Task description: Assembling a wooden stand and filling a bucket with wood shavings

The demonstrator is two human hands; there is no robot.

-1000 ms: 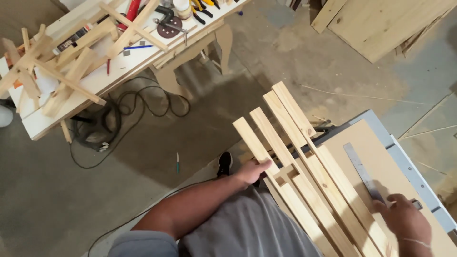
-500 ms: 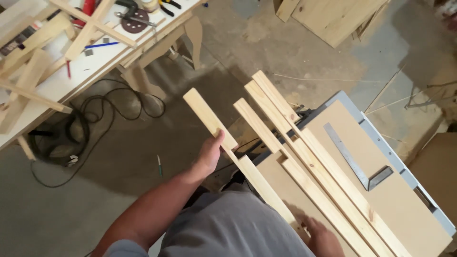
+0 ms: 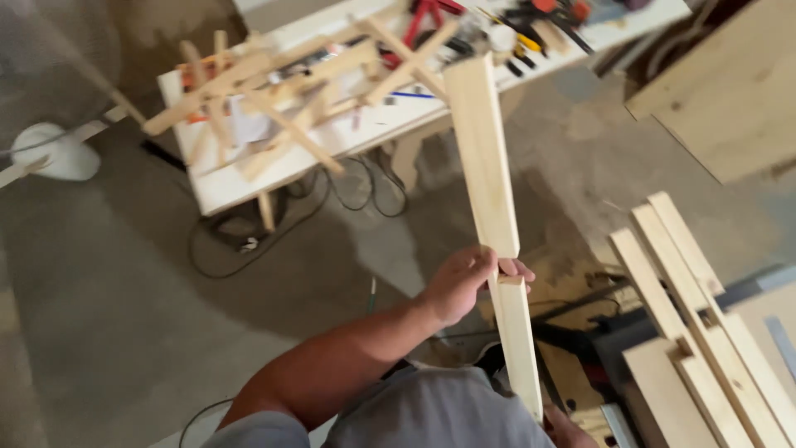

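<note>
Peeking in at the bottom edge, the right hand [image 3: 568, 427] (grip impossible to tell) meets the wooden slat [image 3: 491, 191]; the left hand [image 3: 464, 282] clasps it mid-length, now lifted clear of the stacked slats [image 3: 696, 315].

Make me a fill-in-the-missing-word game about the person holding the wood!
1. The left hand grips a long wooden ____.
2. The slat points toward a white ____ covered with wooden pieces and tools.
3. Black ____ lie coiled on the floor under the workbench.
4. More slats lie stacked to the person's ____.

Missing words: slat; workbench; cables; right
</note>
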